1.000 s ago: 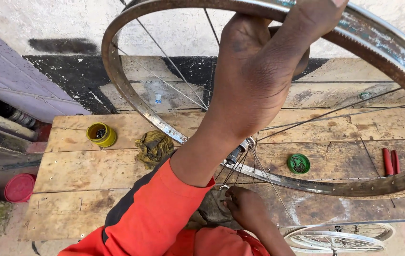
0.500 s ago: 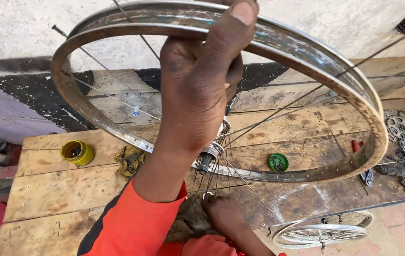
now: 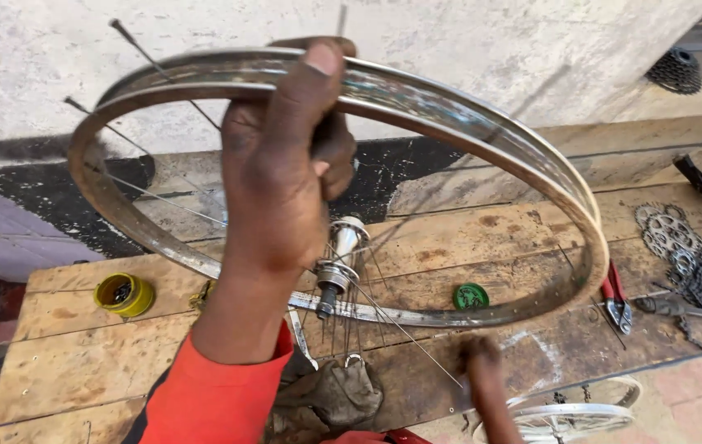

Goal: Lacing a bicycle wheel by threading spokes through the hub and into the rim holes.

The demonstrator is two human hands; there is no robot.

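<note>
Right hand shifted right, rim gripped by left hand

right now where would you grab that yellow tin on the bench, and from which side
Take the yellow tin by its round outer wall, from straight above. It sits upright and open on the wooden bench, with something dark inside, so pinching the rim across its width probably keeps it level. Its left and front sides look free; the wheel rim, held up by the left hand, is to its right.
</note>
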